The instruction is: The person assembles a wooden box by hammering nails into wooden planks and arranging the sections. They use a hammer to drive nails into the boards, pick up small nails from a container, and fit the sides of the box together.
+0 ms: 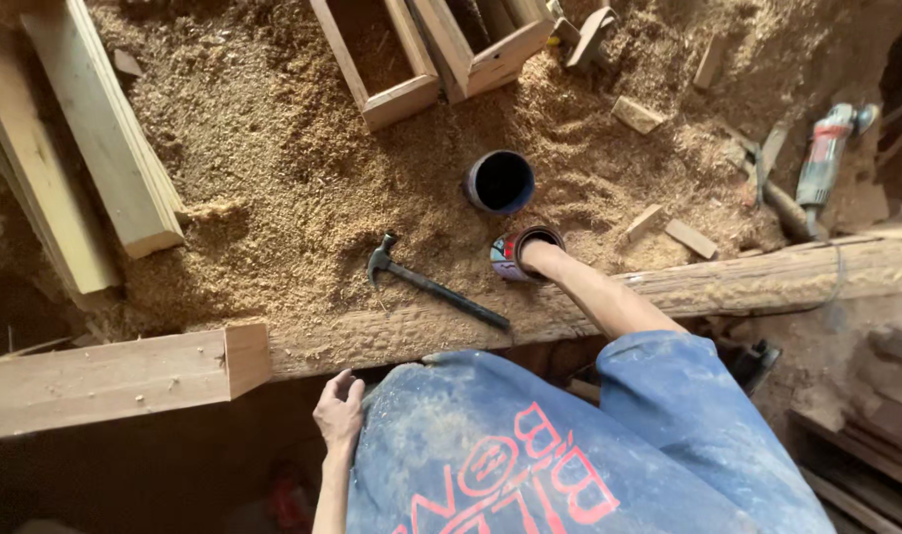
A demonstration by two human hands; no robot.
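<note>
My right hand (543,255) reaches into a small round tin (508,256) on the sawdust-covered bench; the fingers are hidden inside it and only the wrist and forearm show. A black claw hammer (431,285) lies just left of the tin. A larger blue can (500,182) lies on its side behind the tin, its dark mouth facing me. My left hand (339,410) hangs below the bench's front beam (372,341), beside my blue shirt, fingers curled with nothing seen in them.
Two open wooden box frames (411,54) stand at the back. Planks (105,138) lie at the left, and a thick timber (115,376) juts over the front edge. An angle grinder (824,158) rests at the right. Small offcut blocks (668,232) are scattered in the sawdust.
</note>
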